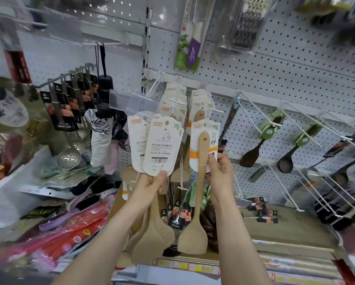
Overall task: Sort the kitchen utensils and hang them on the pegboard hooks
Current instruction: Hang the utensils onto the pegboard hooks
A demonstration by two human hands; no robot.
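My left hand grips a bunch of wooden spatulas with white cardboard tags, the tags turned back side toward me. My right hand pinches one wooden spatula with an orange-striped tag, held upright, blade down. Both are raised in front of the white pegboard. More tagged wooden spatulas hang on white hooks just behind.
Dark wooden spoons with green tags hang on hooks at the right; bare white hooks jut out below them. Slotted metal ladles and folded umbrellas hang at the left. A cardboard box and packaged goods lie below.
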